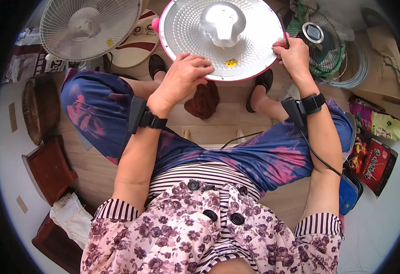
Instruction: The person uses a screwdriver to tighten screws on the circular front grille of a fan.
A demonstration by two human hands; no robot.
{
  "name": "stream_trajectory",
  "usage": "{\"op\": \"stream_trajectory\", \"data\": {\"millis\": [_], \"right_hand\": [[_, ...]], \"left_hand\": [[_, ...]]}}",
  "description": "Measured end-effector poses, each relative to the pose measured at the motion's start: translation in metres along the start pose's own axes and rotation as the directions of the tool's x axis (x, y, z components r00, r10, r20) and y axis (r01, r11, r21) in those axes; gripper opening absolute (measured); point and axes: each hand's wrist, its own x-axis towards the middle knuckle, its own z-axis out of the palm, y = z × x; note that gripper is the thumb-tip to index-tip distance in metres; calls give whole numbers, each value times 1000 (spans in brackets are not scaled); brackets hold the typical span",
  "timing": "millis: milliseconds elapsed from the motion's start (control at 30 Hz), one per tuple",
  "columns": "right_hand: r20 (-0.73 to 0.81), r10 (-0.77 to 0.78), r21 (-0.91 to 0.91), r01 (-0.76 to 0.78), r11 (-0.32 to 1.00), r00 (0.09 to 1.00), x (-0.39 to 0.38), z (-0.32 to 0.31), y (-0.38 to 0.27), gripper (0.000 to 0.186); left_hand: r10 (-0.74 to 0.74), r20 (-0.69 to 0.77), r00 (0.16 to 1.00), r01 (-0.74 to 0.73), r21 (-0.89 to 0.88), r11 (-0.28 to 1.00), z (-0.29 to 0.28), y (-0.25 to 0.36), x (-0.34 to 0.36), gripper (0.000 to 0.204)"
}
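Note:
A round dish heater (pixel 250 50) with a dimpled silver reflector and a pink rim is in front of me, above my feet. At its middle sits a rounded shiny cover (pixel 223 25), and a yellow sticker is near its lower edge. My left hand (pixel 184 75) is closed on the lower left rim, its fingers lying over the reflector's edge. At the right rim my right hand (pixel 293 55) is closed in a pinch around a slender dark tool (pixel 286 40). The tool's tip and exact kind are hard to make out.
A white fan (pixel 88 27) stands at the upper left, a green-caged fan (pixel 325 45) at the upper right beside coiled wire (pixel 362 68) and cardboard (pixel 387 59). A brown cloth (pixel 203 100) lies between my feet. Red stools (pixel 49 169) and colourful packages (pixel 371 160) line the sides.

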Motion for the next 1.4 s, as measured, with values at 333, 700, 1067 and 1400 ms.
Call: {"op": "stream_trajectory", "data": {"millis": [333, 700, 1067, 1400], "right_hand": [[76, 142, 224, -156, 962, 987, -5, -4, -9, 9], [72, 154, 266, -168, 949, 985, -8, -2, -7, 11], [200, 270, 533, -335, 777, 942, 0, -6, 2, 18], [225, 290, 640, -366, 676, 930, 5, -13, 5, 16]], "left_hand": [[7, -42, 999, -8, -24, 1000, 7, 1, -1, 33], [-32, 7, 999, 32, -25, 999, 8, -1, -2, 38], [-12, -79, 997, 10, -23, 1000, 11, 5, 0, 36], [52, -195, 979, -50, 19, 999, 6, 7, 5, 27]]}}
